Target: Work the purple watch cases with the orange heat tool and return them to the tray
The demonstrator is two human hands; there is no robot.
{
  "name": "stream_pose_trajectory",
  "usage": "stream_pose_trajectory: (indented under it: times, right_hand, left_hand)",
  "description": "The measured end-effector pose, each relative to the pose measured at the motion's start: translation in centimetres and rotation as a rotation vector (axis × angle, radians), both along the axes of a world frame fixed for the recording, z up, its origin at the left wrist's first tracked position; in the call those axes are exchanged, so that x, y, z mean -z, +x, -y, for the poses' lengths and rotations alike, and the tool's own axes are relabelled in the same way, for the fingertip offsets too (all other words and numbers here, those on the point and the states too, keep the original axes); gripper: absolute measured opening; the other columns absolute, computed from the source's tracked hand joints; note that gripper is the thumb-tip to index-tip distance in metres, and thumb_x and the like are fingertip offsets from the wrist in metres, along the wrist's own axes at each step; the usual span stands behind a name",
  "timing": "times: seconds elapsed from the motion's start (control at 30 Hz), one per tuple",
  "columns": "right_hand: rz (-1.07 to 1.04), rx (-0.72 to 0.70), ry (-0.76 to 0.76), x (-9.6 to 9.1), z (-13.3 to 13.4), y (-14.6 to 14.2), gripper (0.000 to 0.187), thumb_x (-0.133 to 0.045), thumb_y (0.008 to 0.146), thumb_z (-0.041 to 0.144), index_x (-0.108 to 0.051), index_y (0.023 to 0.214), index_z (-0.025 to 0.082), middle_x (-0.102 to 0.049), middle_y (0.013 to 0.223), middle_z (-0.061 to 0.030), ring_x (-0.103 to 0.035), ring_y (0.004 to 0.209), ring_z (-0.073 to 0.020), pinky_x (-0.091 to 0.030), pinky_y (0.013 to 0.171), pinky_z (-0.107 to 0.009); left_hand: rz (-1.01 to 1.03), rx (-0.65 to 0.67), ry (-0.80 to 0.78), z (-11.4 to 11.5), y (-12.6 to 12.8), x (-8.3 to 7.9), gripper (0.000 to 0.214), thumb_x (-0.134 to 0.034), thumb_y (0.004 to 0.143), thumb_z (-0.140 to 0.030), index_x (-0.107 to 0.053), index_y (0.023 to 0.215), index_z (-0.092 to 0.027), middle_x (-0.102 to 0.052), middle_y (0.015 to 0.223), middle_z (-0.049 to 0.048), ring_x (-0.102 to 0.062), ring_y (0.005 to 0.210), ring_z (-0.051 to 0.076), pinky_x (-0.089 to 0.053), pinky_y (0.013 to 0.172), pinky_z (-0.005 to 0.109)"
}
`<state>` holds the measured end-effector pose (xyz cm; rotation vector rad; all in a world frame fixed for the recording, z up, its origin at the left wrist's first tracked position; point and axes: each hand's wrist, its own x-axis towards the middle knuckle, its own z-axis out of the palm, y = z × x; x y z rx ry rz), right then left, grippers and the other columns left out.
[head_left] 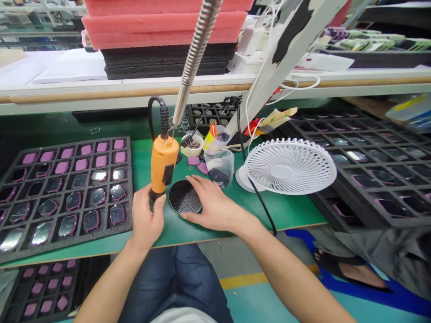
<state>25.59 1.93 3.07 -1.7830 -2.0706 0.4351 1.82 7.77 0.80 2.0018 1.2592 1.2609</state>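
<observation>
Left fingers [159,209] pinch the orange driver [164,162] mid-frame; right fingers [199,186] spread round the black dish [182,196]. It seems rigid; hold its rim.

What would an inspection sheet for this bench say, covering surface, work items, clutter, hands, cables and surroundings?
Surface: green bench top, a white fan standing on it.
Work items: orange driver hung from a metal spring; round black dish with a dotted surface; foam tray of purple-framed pieces at left.
Clutter: small white cup and plastic bag behind the dish.
Hands: left hand at the driver's lower end, grip unclear; right hand at the dish's right edge.
Cables: coiled black cord at the driver's top; black cable reaching the bench's front edge.
Surroundings: foam stack on the shelf above; another person's foot at right.
</observation>
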Motion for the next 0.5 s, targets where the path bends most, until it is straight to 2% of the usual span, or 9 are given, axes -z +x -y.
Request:
stream_pose_trajectory:
  times: [0.07,0.13,0.3,0.33,0.37,0.5]
  right_hand:
    - [0.014,0.071,0.037,0.1,0.1,-0.8,0.113,-0.08,0.083,0.074,-0.037,0.171,0.019,-0.056,0.162,-0.0295,-0.056,0.151,-0.0499,-0.05,0.121,-0.076]
    - [0.022,0.103,0.078,0.4,-0.1,-1.6,0.108,-0.083,0.083,0.071,-0.043,0.168,0.016,-0.06,0.158,-0.0293,-0.059,0.147,-0.0489,-0.053,0.119,-0.074]
    - [0.02,0.114,0.171,0.8,-1.0,-1.6,0.055,-0.073,0.1,0.051,-0.064,0.147,0.023,-0.067,0.153,-0.013,-0.069,0.134,-0.0301,-0.063,0.111,-0.057]
    - [0.017,0.102,0.18,0.8,-0.9,-1.4,0.051,-0.071,0.102,0.049,-0.065,0.145,0.023,-0.067,0.152,-0.0118,-0.069,0.133,-0.0286,-0.063,0.11,-0.056]
    - [0.011,0.087,0.182,0.9,-0.7,-1.3,0.054,-0.073,0.1,0.051,-0.064,0.146,0.023,-0.067,0.152,-0.0127,-0.069,0.134,-0.0296,-0.062,0.112,-0.057]
    - [-0.003,0.087,0.155,1.2,0.5,-1.0,0.093,-0.087,0.083,0.057,-0.051,0.16,0.019,-0.061,0.16,-0.0224,-0.059,0.149,-0.0429,-0.052,0.124,-0.068]
  left_hand:
    - [0.001,-0.001,-0.003,0.0,0.0,0.0,0.043,-0.059,0.111,-0.059,-0.07,0.129,-0.021,-0.079,0.121,0.013,-0.071,0.112,0.029,-0.053,0.1,0.043]
    - [0.0,-0.003,-0.009,0.0,0.0,0.0,0.043,-0.058,0.111,-0.058,-0.069,0.13,-0.021,-0.078,0.122,0.0129,-0.071,0.111,0.029,-0.053,0.1,0.043]
    - [-0.014,0.004,-0.009,0.0,-0.1,-0.1,0.042,-0.057,0.112,-0.058,-0.07,0.128,-0.021,-0.078,0.122,0.0126,-0.071,0.111,0.029,-0.053,0.099,0.043]
    - [-0.017,0.003,-0.007,0.0,-0.1,-0.1,0.042,-0.057,0.112,-0.058,-0.07,0.127,-0.021,-0.078,0.121,0.0126,-0.071,0.111,0.029,-0.053,0.099,0.043]
    - [-0.02,0.002,-0.004,0.0,-0.1,-0.2,0.042,-0.058,0.112,-0.058,-0.07,0.127,-0.021,-0.078,0.12,0.0126,-0.071,0.11,0.029,-0.053,0.099,0.043]
    - [-0.029,0.005,0.006,0.0,-0.1,-0.3,0.042,-0.058,0.112,-0.058,-0.07,0.127,-0.021,-0.078,0.12,0.013,-0.071,0.111,0.029,-0.053,0.099,0.043]
